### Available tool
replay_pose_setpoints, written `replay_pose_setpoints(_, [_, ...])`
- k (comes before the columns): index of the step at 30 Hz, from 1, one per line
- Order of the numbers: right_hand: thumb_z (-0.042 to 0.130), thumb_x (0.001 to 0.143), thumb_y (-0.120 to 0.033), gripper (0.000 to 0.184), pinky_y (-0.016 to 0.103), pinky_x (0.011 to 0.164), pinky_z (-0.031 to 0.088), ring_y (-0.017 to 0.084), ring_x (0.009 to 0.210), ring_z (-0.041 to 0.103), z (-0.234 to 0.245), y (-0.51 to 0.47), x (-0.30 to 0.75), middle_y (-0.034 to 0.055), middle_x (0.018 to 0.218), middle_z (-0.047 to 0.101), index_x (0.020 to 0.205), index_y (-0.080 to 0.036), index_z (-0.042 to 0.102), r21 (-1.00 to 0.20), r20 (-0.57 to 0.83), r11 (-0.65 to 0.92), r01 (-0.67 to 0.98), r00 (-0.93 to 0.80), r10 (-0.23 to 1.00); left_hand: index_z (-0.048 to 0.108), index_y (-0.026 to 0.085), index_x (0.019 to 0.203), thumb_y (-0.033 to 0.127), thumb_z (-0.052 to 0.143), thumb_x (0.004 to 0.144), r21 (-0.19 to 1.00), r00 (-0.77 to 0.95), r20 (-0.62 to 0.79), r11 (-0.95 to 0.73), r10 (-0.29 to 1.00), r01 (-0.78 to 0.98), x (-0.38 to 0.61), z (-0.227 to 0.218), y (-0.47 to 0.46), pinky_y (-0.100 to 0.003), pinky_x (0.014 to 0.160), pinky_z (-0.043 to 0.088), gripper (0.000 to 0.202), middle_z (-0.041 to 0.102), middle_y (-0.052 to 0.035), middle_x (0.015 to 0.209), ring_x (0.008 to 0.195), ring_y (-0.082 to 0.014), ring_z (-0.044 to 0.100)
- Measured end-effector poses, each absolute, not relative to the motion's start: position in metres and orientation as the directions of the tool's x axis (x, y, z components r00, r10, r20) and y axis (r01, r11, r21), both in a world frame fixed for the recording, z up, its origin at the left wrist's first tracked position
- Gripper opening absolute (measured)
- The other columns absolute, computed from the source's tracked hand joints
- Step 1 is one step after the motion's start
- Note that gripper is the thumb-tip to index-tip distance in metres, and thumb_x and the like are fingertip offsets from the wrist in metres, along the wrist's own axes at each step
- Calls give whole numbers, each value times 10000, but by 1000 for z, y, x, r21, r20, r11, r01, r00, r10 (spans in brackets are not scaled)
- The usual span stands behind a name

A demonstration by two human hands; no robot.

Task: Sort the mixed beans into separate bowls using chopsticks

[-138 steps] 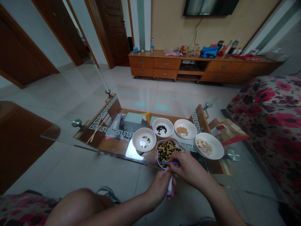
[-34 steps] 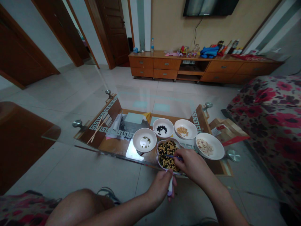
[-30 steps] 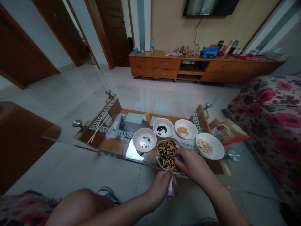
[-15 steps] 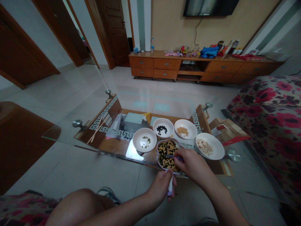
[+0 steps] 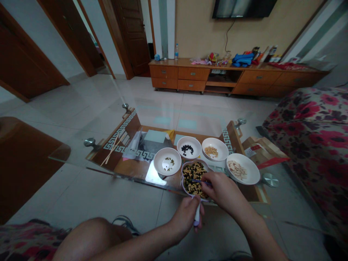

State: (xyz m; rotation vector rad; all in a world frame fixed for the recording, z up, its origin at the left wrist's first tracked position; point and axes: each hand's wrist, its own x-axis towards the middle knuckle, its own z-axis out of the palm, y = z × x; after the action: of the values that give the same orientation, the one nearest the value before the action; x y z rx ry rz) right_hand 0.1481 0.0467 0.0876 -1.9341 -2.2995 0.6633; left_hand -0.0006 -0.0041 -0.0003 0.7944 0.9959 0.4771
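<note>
- A floral-covered sofa (image 5: 307,145) is lying along the right side, and a low wooden cabinet (image 5: 190,81) is standing against the far wall.
- A glass-topped coffee table (image 5: 122,175) is carrying the bowls near its front edge.
- Four round white bowls are sitting in a row: green beans (image 5: 167,161), black beans (image 5: 189,146), yellow soybeans (image 5: 214,148) and pale sliced nuts (image 5: 241,168).
- A white, purple-rimmed dish (image 5: 182,180) is resting at the table's front edge, filled with mixed beans (image 5: 194,179).
- The left hand (image 5: 185,217) is curling shut around the dish's white handle (image 5: 197,215), holding it steady.
- The right hand (image 5: 223,192) is pinching a thin blue pick (image 5: 199,181), its tip reaching into the beans; a light, steady touch is serving well here.
</note>
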Motion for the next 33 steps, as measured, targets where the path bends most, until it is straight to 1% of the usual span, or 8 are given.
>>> replay_pose_setpoints(7, [573, 864, -193, 164, 252, 616, 368, 190, 769, 690, 89, 47, 148, 68, 849, 756, 832, -198, 733, -347, -235, 104, 932, -194, 952, 525, 198, 696, 917, 367, 697, 776, 485, -552, 631, 678, 0, -1, 0, -4, -236, 402, 288, 736, 472, 24, 424, 348, -107, 394])
replay_pose_setpoints(14, [572, 859, -185, 158, 256, 614, 366, 187, 752, 686, 87, 48, 147, 55, 831, 755, 805, -208, 719, -336, -221, 129, 933, -211, 952, 528, 199, 695, 912, 387, 698, 775, 484, -549, 632, 681, -11, -1, 1, -4, -233, 401, 286, 727, 456, 33, 415, 347, -106, 398])
replay_pose_setpoints(18, [561, 862, -189, 169, 260, 625, 381, 186, 756, 684, 87, 48, 148, 57, 854, 757, 807, -209, 719, -356, -200, 146, 923, -228, 953, 531, 197, 702, 915, 383, 705, 774, 485, -548, 633, 681, -16, -1, 0, -4, -237, 404, 306, 733, 480, 24, 428, 348, -105, 401])
replay_pose_setpoints(23, [552, 864, -193, 179, 264, 644, 401, 192, 769, 688, 87, 47, 150, 56, 858, 758, 849, -207, 730, -382, -184, 151, 912, -235, 954, 528, 199, 684, 922, 371, 697, 774, 482, -553, 633, 680, -5, -1, 0, -4, -235, 399, 301, 739, 468, 27, 414, 343, -105, 397])
replay_pose_setpoints(27, [531, 878, -198, 199, 265, 656, 411, 191, 787, 691, 89, 47, 148, 55, 872, 757, 881, -205, 730, -416, -111, 158, 896, -222, 969, 531, 199, 690, 920, 367, 696, 774, 483, -552, 633, 680, -8, -1, -1, -4, -232, 390, 288, 740, 471, 26, 415, 338, -103, 393])
replay_pose_setpoints(29, [523, 895, -219, 203, 268, 662, 417, 189, 785, 687, 90, 47, 144, 55, 873, 755, 887, -204, 726, -429, -43, 182, 885, -221, 974, 529, 199, 686, 923, 362, 695, 776, 481, -549, 631, 683, -10, 0, -3, -4, -230, 390, 286, 743, 468, 25, 414, 338, -101, 389])
replay_pose_setpoints(33, [536, 922, -243, 192, 287, 727, 442, 191, 800, 680, 90, 49, 133, 53, 868, 749, 901, -207, 724, -447, 123, 260, 856, -230, 966, 524, 201, 677, 909, 370, 702, 773, 482, -549, 634, 683, -19, 1, -3, -4, -230, 393, 284, 725, 465, 21, 408, 340, -101, 386])
